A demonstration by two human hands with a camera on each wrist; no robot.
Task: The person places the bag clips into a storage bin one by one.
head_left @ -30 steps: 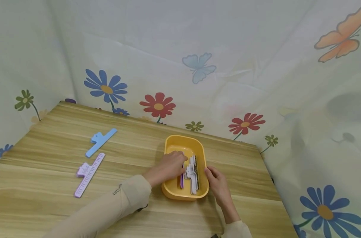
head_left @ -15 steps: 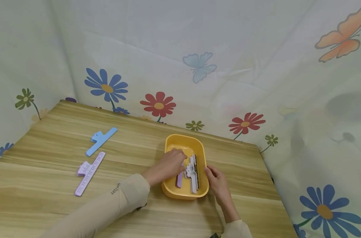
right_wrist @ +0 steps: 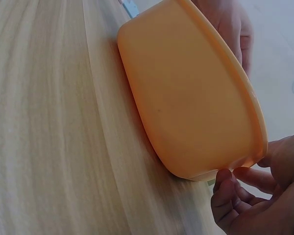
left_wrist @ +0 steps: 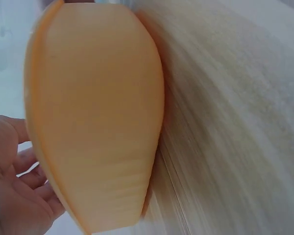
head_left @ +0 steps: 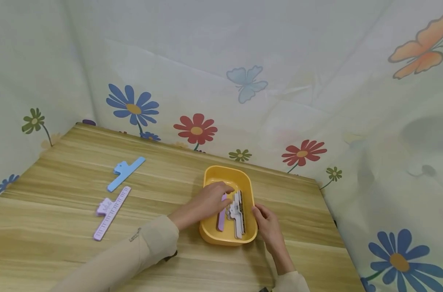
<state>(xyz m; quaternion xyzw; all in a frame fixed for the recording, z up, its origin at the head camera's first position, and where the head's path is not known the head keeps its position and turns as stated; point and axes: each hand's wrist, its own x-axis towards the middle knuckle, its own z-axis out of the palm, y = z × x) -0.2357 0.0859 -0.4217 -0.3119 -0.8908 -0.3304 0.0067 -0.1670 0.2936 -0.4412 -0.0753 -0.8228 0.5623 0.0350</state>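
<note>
Inside the yellow plastic box (head_left: 226, 239), a purple bar clip (head_left: 221, 217) lies toward the left side. Over it reaches my left hand (head_left: 210, 200), thumb and forefinger parted; its other fingers are partly hidden, loosely bent in the left wrist view. To the right, grey-white bar clips (head_left: 236, 219) stand close together on edge, with a black-patterned one at the outer side. My right hand (head_left: 269, 227) pinches the box's right rim between thumb and fingers; the right wrist view shows its fingers (right_wrist: 224, 183) against the outer wall.
Left of the box, a blue bar clip (head_left: 125, 174) and a lilac ruler-marked bar clip (head_left: 112, 215) lie on the wood-grain table (head_left: 170, 170). A flower-printed curtain (head_left: 192, 81) rises along the table's back and sides.
The purple clip has tipped from its narrow edge to show its broad face. My left thumb and forefinger have spread away from it. The right hand stays on the rim.
</note>
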